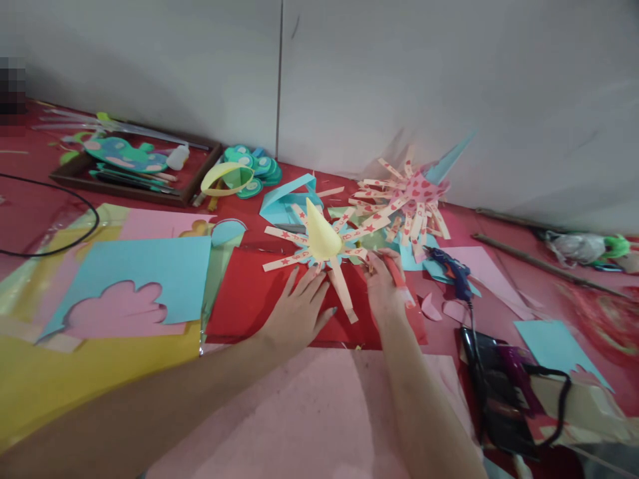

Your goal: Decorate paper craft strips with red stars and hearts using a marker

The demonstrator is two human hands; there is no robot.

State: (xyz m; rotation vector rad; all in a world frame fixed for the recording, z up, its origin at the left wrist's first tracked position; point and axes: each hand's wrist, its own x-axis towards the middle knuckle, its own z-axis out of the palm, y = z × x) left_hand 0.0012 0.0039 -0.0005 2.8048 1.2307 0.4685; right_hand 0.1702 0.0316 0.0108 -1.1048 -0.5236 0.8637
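Note:
A yellow paper cone (323,236) stands on a light-blue paper base, ringed by pale paper strips (342,293) printed with red stars and letters. It lies on a red sheet (239,293). My left hand (299,306) is spread flat, its fingertips at the base's near edge. On the other side, my right hand (384,289) is closed round an orange-red tool (397,271), beside the end of one strip. Its kind is partly hidden by my fingers.
Behind stands a pink heart-patterned piece (419,189) with a blue cone. A blue glue gun (452,269) with a cord lies on the right, near a black case (499,392). Coloured sheets (150,266) and a brown tray (187,189) are on the left.

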